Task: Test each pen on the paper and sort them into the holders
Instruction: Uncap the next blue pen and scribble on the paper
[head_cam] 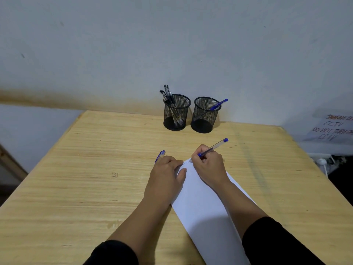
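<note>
My right hand [209,167] grips a blue pen [215,147] with its tip pressed on the far corner of a white sheet of paper [206,213]. My left hand [166,175] rests flat on the paper's left edge and holds a blue pen cap [159,156] that sticks out past the knuckles. Two black mesh holders stand at the back of the table. The left holder [176,112] contains several black pens. The right holder [205,115] has one blue pen [218,104] leaning out.
The wooden table [86,178] ends against a white wall. To the right, beyond the table edge, sit a handwritten CCTV notice [332,129] and a white plug with cables [322,162].
</note>
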